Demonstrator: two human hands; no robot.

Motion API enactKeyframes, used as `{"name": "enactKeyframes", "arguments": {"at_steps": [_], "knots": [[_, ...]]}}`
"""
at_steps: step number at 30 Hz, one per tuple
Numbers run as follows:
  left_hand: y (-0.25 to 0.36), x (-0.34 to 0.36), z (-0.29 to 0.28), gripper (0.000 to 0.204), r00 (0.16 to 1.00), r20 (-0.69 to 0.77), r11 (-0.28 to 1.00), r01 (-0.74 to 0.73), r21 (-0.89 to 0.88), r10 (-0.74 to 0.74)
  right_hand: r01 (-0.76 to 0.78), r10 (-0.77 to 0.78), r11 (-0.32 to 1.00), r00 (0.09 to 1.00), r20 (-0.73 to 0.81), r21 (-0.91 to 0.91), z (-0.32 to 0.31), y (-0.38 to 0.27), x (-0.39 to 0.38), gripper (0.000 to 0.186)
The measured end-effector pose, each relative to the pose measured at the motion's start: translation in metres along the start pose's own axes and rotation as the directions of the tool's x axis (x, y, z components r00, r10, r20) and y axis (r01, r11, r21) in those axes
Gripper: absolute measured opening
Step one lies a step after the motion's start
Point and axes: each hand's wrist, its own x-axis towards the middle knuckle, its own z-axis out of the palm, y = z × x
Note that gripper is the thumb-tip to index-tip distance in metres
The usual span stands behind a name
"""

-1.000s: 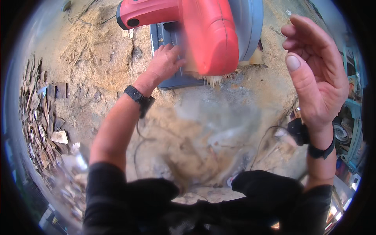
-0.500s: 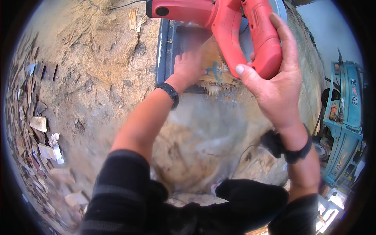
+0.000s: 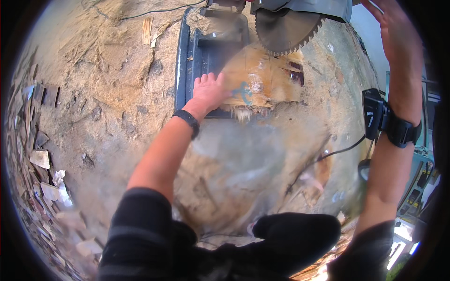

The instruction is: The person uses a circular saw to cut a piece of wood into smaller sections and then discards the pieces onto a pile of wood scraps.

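My left hand (image 3: pixel 209 92) lies with fingers spread at the left end of a worn wooden board (image 3: pixel 262 79), its thumb touching the board. The board has blue marking and a splintered near edge; it rests across the dark metal base (image 3: pixel 182 65) of a power saw. Above the board's far edge hangs the saw's round toothed blade (image 3: pixel 288 30), under a grey guard (image 3: pixel 309 6). At the top right my right hand (image 3: pixel 396 30) is raised beside the guard. Its fingers run to the picture's upper edge, so what they hold, if anything, is hidden.
Sawdust (image 3: pixel 117 61) covers the ground around the base. Wood scraps (image 3: pixel 42 159) are heaped along the left. A black cord (image 3: pixel 342 151) hangs from a device on my right wrist. Another cable (image 3: pixel 159 10) crosses the back. Teal machinery (image 3: pixel 424 161) stands at the right.
The red saw body has risen out of the top of the view, and the blade now shows above the board. My right hand has moved up and right; the left stays at the board.
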Motion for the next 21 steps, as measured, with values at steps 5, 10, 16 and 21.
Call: {"name": "enactKeyframes", "arguments": {"at_steps": [5, 10, 16, 21], "knots": [[-0.003, -0.001, -0.003, 0.074, 1.0, 0.013, 0.999, -0.003, -0.044, 0.004, -0.302, 0.3, 0.95, 0.953, -0.03, -0.079, -0.063, 0.122, -0.045, 0.037], [-0.011, 0.001, -0.005, 0.07, 0.994, -0.038, 0.991, -0.107, -0.076, 0.105, -0.853, 0.849, 0.519, 0.522, 0.086, 0.057, -0.093, 0.255, -0.164, 0.036], [-0.025, -0.016, -0.014, 0.057, 0.969, -0.243, 0.976, -0.008, -0.219, -0.046, -0.802, 0.911, 0.412, 0.353, 0.214, -0.432, -0.07, 0.362, -0.252, 0.051], [-0.033, -0.048, -0.033, 0.044, 0.996, -0.081, 0.903, 0.009, -0.43, -0.048, -0.651, 0.839, 0.523, 0.506, 0.198, -0.551, -0.044, 0.414, -0.267, 0.064]]}}
